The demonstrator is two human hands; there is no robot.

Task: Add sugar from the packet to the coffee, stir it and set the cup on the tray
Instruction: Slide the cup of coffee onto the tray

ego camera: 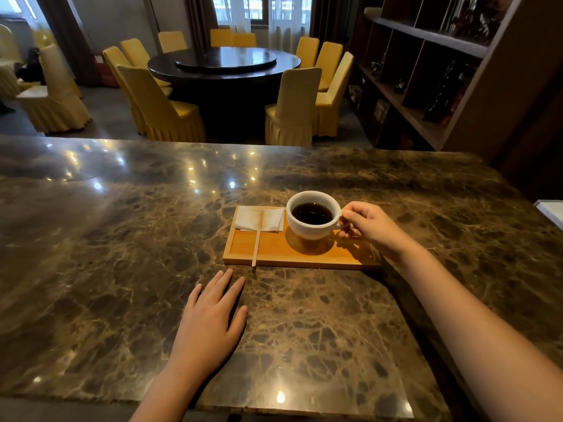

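Note:
A white cup of dark coffee stands on the right half of a wooden tray. My right hand pinches the cup's handle from the right. On the tray's left end lies a white packet or napkin, I cannot tell which. A wooden stir stick rests across it, its near end poking over the tray's front rim. My left hand lies flat on the marble counter, fingers spread, in front of the tray and holding nothing.
The brown marble counter stretches wide to the left and front. A white object sits at the counter's right edge. Beyond the counter stand a round dark table with yellow chairs and a dark shelf unit.

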